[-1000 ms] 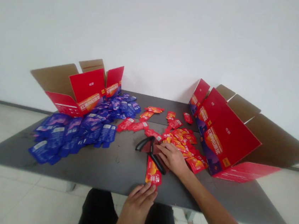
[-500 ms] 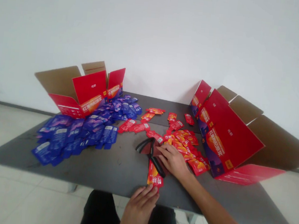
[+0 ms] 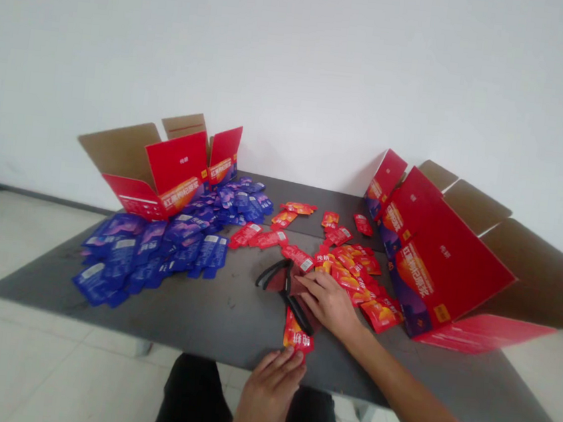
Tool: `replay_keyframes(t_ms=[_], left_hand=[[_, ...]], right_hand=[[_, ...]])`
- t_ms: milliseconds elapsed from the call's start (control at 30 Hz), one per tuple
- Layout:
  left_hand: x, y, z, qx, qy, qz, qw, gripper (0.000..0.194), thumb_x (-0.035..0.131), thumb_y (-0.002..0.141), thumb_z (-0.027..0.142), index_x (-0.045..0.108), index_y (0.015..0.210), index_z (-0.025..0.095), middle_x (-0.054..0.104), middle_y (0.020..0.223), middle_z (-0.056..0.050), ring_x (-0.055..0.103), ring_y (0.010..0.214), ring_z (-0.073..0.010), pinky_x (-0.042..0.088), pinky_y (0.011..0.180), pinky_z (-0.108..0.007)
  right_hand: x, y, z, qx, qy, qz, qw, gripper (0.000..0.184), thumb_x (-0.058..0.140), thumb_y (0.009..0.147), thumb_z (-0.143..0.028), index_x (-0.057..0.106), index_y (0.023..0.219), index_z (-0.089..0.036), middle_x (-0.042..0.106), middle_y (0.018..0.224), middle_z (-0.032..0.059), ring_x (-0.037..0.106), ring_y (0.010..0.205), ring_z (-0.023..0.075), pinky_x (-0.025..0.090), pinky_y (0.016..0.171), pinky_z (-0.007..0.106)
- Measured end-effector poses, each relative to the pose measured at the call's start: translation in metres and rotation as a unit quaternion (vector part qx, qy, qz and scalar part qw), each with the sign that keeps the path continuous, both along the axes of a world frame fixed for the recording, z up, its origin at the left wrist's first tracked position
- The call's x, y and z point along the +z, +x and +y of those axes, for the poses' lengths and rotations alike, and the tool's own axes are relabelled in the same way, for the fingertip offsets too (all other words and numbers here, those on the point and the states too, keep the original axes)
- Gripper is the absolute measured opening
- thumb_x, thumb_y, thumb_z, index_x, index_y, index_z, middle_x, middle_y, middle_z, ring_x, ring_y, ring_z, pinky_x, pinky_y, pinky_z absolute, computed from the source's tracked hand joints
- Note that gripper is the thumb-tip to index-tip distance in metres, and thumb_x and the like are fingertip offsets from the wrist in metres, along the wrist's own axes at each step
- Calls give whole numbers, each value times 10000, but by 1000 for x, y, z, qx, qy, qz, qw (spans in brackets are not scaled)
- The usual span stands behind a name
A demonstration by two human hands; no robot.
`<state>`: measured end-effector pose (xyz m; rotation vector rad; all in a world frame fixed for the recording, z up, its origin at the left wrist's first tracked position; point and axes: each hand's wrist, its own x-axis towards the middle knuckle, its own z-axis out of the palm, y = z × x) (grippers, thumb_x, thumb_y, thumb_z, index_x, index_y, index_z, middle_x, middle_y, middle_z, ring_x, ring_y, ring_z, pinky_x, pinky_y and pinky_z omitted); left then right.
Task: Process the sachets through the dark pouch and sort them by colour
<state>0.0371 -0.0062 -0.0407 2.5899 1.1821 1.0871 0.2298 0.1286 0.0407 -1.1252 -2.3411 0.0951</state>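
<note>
My left hand (image 3: pixel 270 388) is at the table's near edge, its fingertips on the lower end of a red sachet (image 3: pixel 298 337). My right hand (image 3: pixel 329 303) lies palm down on a dark red flexible piece (image 3: pixel 288 282). Black-handled scissors (image 3: pixel 271 274) lie across that piece, touching my right hand's fingers, and their far end is hidden in part. Loose red sachets (image 3: pixel 350 275) are heaped just beyond my right hand.
Blue sachets (image 3: pixel 156 255) cover the left of the dark grey table (image 3: pixel 189 325). Open red-and-blue cartons stand at the left (image 3: pixel 175 166) and right (image 3: pixel 437 261). A white wall is behind. My dark trousers (image 3: pixel 191 396) show below the table edge.
The whole scene sits slightly further right in the view. My hands keep the same places on the sachet and dark red piece.
</note>
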Motion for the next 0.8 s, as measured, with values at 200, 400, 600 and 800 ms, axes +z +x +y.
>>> replay_keyframes(t_ms=[200, 400, 600, 800], left_hand=[[1, 6, -3, 27, -46, -43, 998, 306, 445, 996, 106, 717, 1061, 231, 790, 1042, -8, 744, 1001, -216, 567, 1002, -430], [4, -2, 2, -3, -2, 10, 1000, 346, 463, 1006, 122, 658, 1273, 222, 715, 1302, -11, 673, 1209, -222, 569, 1010, -423], [9, 3, -1, 8, -34, -11, 999, 348, 482, 974, 91, 682, 1224, 228, 745, 1233, -24, 691, 1165, -218, 556, 1030, -415], [14, 7, -6, 28, -82, -33, 996, 284, 478, 973, 76, 717, 1003, 226, 786, 983, -8, 742, 945, -206, 555, 1003, -410]], right_hand=[[-9, -5, -62, 69, -74, 6, 995, 335, 576, 1004, -260, 621, 1335, -283, 684, 1182, 68, 644, 1069, 212, 574, 910, 354], [-19, -2, 7, 3, -25, -11, 1000, 298, 612, 984, -271, 674, 1273, -231, 701, 1141, 91, 662, 1042, 239, 585, 899, 384], [3, -4, -21, 9, -19, -5, 1000, 353, 528, 1022, -256, 610, 1364, -232, 674, 1213, 102, 633, 1100, 243, 559, 955, 414], [-10, -7, -70, 62, -86, 6, 994, 342, 560, 1011, -269, 621, 1347, -281, 686, 1184, 68, 646, 1061, 214, 579, 904, 352]])
